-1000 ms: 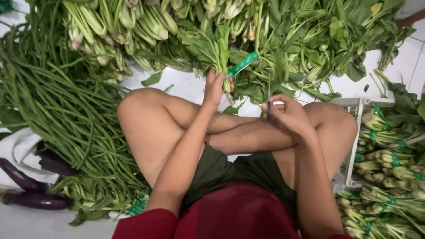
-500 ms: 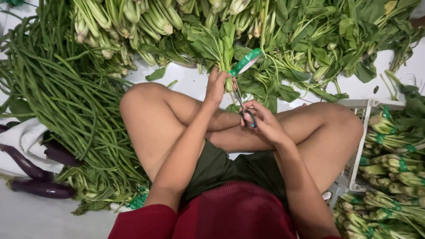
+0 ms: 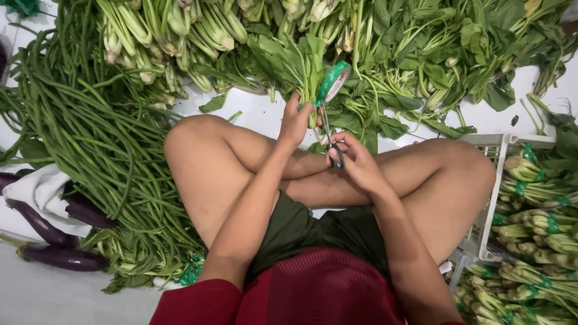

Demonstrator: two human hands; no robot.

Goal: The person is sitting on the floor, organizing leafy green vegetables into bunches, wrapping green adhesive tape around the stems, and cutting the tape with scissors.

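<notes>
Glossy dark purple aubergines (image 3: 57, 256) on white cloth at far left, beside a heap of thin, stringy green long beans (image 3: 90, 138). Left hand (image 3: 296, 120) clamped around a leafy green bunch (image 3: 301, 66). Green tape roll (image 3: 333, 81) at its stems. Right hand (image 3: 355, 159) gripping small scissors (image 3: 330, 135), blades partly hidden. White slatted plastic crate (image 3: 490, 198), cut off at right.
</notes>
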